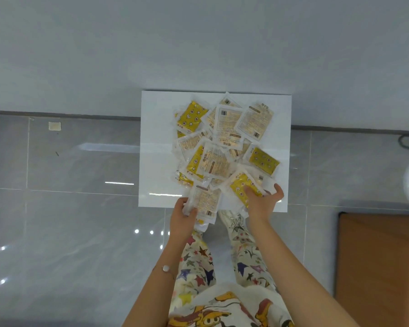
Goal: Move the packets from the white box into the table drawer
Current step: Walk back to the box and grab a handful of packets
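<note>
Most packets [214,147] are heaped in the white box [156,138] on the floor. A pale packet [206,200] is pinched by the left grip [183,212], a yellow packet [241,186] clutched by the right grip [262,200].

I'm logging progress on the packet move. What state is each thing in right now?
white box, open on top, on the floor, holds many packets.
packets, heaped and overlapping inside the box.
left hand, grips a pale packet at the box's near edge.
pale packet, held, partly past the near edge.
right hand, grips a yellow packet.
yellow packet, held, over the box's near right part.
</note>
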The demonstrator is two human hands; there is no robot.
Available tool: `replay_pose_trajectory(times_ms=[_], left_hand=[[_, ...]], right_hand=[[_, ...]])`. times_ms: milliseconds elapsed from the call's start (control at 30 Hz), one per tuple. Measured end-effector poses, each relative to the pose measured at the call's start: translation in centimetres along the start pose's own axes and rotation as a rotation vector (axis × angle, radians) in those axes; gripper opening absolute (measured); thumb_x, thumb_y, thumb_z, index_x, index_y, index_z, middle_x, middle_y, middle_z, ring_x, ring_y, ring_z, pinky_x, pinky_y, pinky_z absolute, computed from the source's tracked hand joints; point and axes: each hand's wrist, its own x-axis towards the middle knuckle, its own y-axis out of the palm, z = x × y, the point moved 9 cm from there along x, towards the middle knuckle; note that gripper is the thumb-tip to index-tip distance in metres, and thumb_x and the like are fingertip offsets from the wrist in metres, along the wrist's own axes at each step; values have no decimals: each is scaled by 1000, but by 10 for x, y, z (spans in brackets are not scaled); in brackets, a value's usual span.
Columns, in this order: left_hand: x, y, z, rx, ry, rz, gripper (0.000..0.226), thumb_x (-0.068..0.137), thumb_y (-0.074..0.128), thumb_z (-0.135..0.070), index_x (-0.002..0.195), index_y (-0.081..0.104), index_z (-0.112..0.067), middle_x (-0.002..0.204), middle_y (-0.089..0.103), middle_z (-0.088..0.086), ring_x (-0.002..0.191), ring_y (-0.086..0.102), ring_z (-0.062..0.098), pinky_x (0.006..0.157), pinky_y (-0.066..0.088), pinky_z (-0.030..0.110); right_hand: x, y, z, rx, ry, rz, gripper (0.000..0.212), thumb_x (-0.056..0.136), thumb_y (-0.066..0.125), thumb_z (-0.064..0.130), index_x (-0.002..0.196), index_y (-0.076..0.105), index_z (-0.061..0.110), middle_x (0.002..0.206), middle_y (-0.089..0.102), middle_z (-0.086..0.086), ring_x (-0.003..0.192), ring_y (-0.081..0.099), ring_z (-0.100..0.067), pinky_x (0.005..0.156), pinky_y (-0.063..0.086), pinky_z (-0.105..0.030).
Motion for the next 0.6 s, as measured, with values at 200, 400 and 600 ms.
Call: replay_pose_trajectory(times_ms=[200, 400, 600], left_hand=[[-31, -33, -12, -52, 3, -29, 18, 89, 57, -12, 103, 53, -22, 99, 65, 8, 81, 68, 24, 72, 58, 50], [-80, -82, -38, -144, 24, -155, 20, 85, 60, -13, 91, 51, -30, 96, 63, 11, 83, 67, 30, 69, 58, 49], [-145, -142, -90, -433, 156, -266, 32, 90, 61, -5, 116, 46, -16, 103, 63, 5, 83, 70, 18, 60, 59, 33]], right_hand=[[-32, 0, 28, -269, -49, 267, 30, 83, 72, 14, 108, 56, 19, 110, 64, -7, 84, 64, -19, 56, 51, -26], [-83, 8, 86, -355, -151, 452, 31, 84, 71, 14, 110, 54, 21, 101, 59, 2, 76, 60, -6, 50, 45, -15], [-153, 15, 150, -300, -257, 577, 32, 82, 74, 19, 106, 56, 30, 127, 54, -2, 113, 56, -21, 82, 47, -28]])
